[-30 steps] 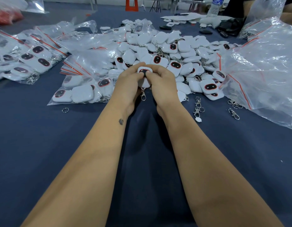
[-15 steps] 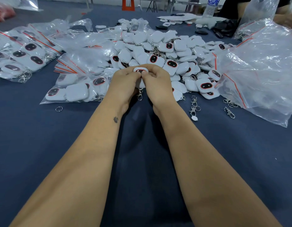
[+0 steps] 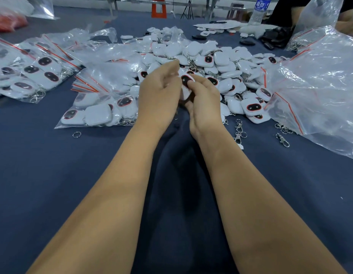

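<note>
White key fob w/ black oval face ringed in red: held up off the table, right in front of the big pile, between both hands. Right hand grips it, thumb pressed on the black oval, other fingers curled round behind and under. Lower part of the fob is hidden btw. the hands.

Left hand is just beside it on the left, back of hand to the camera, fingers stretched fwd nearly straight, reaching to the pile's edge. They're blurred; can't tell if the thumb side touches the fob.

Behind and to the right: pile of loose fobs, mostly white backs up, some black faces showing, clasps mixed in. Left of the hands: zip bag of fobs lying flat on the table, red seal strip along its far edge. Further left, more filled bags, overlapping. Right side: big crumpled clear bag, its edge touching the pile.

Loose bits on the dark blue table: split ring near the zip bag's front edge, metal clasps just right of the right wrist, another clasp by the big bag.

Far end: water bottle, upright, and orange stool beyond the table.
</note>
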Demonstrator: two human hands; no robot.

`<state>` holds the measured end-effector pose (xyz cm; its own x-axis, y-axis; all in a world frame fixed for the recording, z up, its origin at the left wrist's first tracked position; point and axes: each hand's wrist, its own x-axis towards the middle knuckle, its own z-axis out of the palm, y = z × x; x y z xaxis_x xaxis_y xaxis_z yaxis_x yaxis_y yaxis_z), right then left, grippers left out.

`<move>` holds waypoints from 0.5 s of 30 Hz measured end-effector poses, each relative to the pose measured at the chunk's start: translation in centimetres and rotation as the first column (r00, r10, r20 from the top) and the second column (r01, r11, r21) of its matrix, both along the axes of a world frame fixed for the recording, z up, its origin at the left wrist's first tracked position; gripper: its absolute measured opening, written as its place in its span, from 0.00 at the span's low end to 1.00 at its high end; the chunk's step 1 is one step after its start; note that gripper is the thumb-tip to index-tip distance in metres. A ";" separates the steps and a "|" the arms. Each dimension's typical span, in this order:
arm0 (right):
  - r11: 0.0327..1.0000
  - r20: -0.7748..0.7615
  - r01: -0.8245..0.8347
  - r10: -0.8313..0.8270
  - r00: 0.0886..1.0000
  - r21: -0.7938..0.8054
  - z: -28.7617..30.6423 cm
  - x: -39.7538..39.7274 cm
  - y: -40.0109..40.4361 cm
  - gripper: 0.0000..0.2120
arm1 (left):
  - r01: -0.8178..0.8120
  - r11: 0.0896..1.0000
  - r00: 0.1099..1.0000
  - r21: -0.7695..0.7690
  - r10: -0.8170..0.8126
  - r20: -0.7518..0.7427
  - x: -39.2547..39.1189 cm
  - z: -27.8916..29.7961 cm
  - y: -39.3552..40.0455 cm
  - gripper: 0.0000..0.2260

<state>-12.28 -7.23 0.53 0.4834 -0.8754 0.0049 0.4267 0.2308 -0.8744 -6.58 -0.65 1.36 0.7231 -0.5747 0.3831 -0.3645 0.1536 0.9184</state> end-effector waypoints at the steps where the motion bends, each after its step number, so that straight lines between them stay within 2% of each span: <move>1: 1.000 0.022 -0.004 0.003 1.000 0.028 0.1 0.0 -0.1 0.08 | -0.131 0.991 0.975 0.002 0.128 0.179 0.3 0.1 0.5 0.15; 3: 0.999 0.026 -0.012 0.012 1.000 0.033 0.1 -0.1 -0.1 0.06 | -0.391 0.920 0.814 0.012 0.340 0.471 1.4 0.2 1.3 0.14; 4: 0.999 0.019 -0.016 0.016 1.000 0.030 0.1 -0.1 -0.2 0.06 | -0.480 0.872 0.758 0.092 0.361 0.543 2.0 0.1 1.5 0.13; 5: 0.999 0.013 -0.021 0.020 1.000 0.030 0.1 0.0 -0.1 0.06 | -0.542 0.810 0.740 0.225 0.333 0.584 2.6 0.0 1.6 0.14; 7: 1.000 0.000 -0.026 0.026 1.000 0.013 0.1 0.1 0.0 0.05 | -0.593 0.632 0.758 0.499 0.227 0.612 3.1 -0.3 1.7 0.18; 8: 1.000 -0.016 -0.022 0.022 1.000 -0.015 0.1 0.1 0.1 0.05 | -0.596 0.568 0.762 0.567 0.179 0.622 3.1 -0.5 1.8 0.19; 9: 0.998 -0.038 -0.017 0.015 0.999 -0.056 0.0 0.2 0.2 0.05 | -0.601 0.546 0.757 0.583 0.156 0.634 3.1 -0.6 1.7 0.16; 12: 0.987 -0.089 -0.018 0.004 0.996 -0.160 -0.3 0.5 0.4 0.05 | -0.576 0.637 0.772 0.512 0.218 0.598 3.4 -0.4 1.8 0.08; 15: 0.991 0.018 -0.083 0.085 0.996 -0.103 0.0 0.9 1.0 0.04 | -0.525 0.748 0.823 0.406 0.324 0.467 3.3 -0.1 1.9 0.09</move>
